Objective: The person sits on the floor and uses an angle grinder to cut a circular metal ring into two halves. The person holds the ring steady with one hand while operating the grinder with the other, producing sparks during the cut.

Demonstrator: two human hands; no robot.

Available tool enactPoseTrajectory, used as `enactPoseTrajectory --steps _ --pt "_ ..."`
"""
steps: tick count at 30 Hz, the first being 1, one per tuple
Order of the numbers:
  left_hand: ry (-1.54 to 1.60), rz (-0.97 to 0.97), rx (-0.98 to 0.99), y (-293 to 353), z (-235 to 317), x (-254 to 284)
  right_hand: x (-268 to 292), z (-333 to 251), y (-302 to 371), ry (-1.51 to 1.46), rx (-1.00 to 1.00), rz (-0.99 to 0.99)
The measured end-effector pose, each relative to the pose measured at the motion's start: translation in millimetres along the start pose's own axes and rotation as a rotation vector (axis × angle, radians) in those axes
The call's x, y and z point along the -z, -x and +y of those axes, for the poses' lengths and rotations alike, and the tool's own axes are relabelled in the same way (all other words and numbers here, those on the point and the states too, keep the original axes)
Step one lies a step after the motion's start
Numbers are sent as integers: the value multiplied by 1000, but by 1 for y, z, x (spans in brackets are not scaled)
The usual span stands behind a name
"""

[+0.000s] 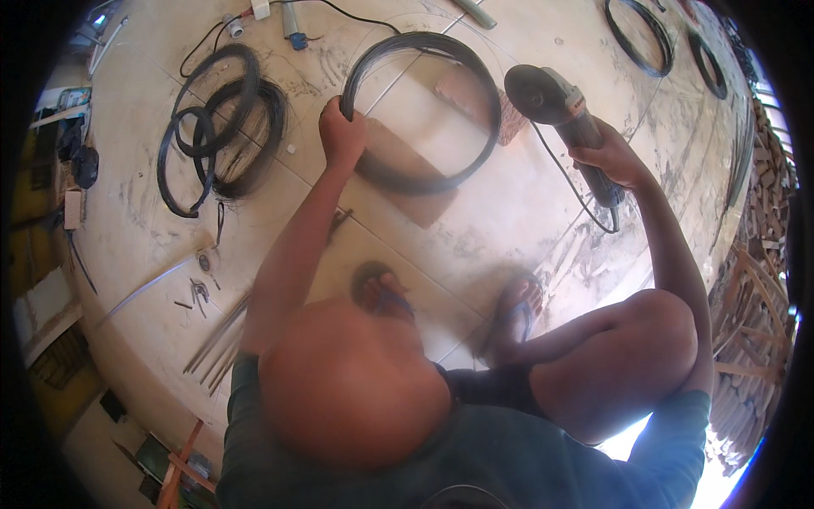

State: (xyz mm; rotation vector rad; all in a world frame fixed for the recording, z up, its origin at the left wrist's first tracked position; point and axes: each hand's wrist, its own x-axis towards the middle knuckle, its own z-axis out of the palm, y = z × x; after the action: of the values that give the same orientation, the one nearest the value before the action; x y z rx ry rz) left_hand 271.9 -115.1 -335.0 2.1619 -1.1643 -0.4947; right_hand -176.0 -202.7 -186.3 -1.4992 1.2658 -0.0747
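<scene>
My left hand [342, 134] is closed around the left side of a large coil of dark wire [471, 174], which is tilted up off the floor. Under and behind the coil lie reddish-brown bricks [407, 170], partly covered by it. In my right hand [612, 157] is an angle grinder [578, 127], gripped by its body. The grinder's dark disc [534, 92] points up and left, just right of the coil and apart from it. A black cord [585, 204] runs from the tool's rear end; whether the disc spins I cannot tell.
Several wire coils [246, 136] lie on the floor at left, and more black coils [644, 38] at the far right. Thin rods [216, 343] and small metal pieces [199, 293] are near my left knee. Stacked wood [763, 212] lines the right side. A cable [356, 19] crosses the back.
</scene>
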Motion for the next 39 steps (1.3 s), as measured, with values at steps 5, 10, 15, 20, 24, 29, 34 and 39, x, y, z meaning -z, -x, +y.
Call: enactPoseTrajectory --steps 5,10,15,20,24,29,34,39 --pt "-385 216 -297 26 2 10 -11 14 -5 137 -25 -50" --pt "-328 -208 -881 108 29 11 -10 16 8 149 -75 -85" --pt "-404 -271 -917 140 15 -7 -17 30 10 253 1 -70" --pt "-455 -246 -905 142 20 -13 -23 37 14 326 38 -46" --pt "-339 -214 -905 142 14 -16 -28 30 11 378 7 -39" --pt "-311 -191 -892 143 14 -18 -35 31 5 449 -19 -37" --pt "-315 -166 -939 141 13 -20 -39 37 4 483 -12 -19" --pt "-413 -191 -957 140 15 -20 -42 30 9 487 -16 -21"
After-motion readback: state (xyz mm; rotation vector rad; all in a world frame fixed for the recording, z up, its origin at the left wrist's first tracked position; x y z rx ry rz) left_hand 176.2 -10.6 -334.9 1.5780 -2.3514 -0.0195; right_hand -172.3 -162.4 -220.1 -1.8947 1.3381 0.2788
